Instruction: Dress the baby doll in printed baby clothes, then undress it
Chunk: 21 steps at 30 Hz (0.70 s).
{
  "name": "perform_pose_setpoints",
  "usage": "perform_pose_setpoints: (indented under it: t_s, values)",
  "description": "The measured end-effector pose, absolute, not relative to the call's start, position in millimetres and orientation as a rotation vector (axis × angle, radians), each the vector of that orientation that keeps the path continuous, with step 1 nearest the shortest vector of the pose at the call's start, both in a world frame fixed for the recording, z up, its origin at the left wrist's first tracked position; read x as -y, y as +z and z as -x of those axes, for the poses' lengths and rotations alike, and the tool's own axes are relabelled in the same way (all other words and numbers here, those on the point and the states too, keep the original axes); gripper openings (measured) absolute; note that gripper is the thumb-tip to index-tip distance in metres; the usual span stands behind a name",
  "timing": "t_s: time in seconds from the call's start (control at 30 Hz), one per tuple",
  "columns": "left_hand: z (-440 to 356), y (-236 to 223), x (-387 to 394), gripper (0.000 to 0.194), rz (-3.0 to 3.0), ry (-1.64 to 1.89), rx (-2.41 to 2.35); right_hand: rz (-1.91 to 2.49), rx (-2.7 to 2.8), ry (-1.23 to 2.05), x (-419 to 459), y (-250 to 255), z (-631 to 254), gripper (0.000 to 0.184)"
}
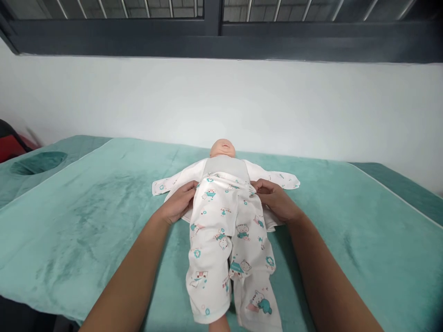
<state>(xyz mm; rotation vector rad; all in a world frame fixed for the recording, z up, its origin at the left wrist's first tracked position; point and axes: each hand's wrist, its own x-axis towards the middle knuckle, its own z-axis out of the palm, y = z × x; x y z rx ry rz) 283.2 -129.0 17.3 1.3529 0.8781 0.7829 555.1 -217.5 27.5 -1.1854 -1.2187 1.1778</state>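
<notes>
My left hand (182, 201) and right hand (276, 199), apart, pinch trousers (211, 221). Doll (223, 148) long axis: head toward bed (104, 198) far edge.

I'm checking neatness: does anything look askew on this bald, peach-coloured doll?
Yes: the white printed cloth trousers look uneven. In the picture, the left trouser leg ends higher, baring a leg of the doll; the right trouser leg reaches lower, no foot showing.

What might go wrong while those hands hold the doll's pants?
The shirt spreads out beside the pants, so it might bunch up if the left hand and right hand tug. A bare leg shows below just one pant leg, so the doll might have its other foot caught inside.
</notes>
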Motion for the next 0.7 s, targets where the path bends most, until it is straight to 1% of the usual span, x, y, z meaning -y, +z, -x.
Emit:
perform_pose_setpoints:
  t_s: [0.13, 0.3, 0.53, 0.7]
  values:
    - [-288.3, 20.3, 130.9, 0.018, -1.285, 0.777, -0.912, 1.157, 1.187, 1.079, 213.5, 24.7, -551.0, 0.028]
    - [-297.5, 18.2, 132.1, 0.027, -1.222, 0.863, -0.984, 1.169, 1.123, 0.924, 206.1, 16.1, -543.7, 0.032]
    - [-304.1, 14.1, 132.7, 0.029, -1.14, 0.94, -0.908, 1.172, 1.036, 0.942, 197.0, 7.9, -544.3, 0.026]
    - [-304.6, 13.3, 132.7, 0.033, -1.136, 0.935, -0.885, 1.12, 1.045, 0.998, 195.4, 7.0, -545.1, 0.027]
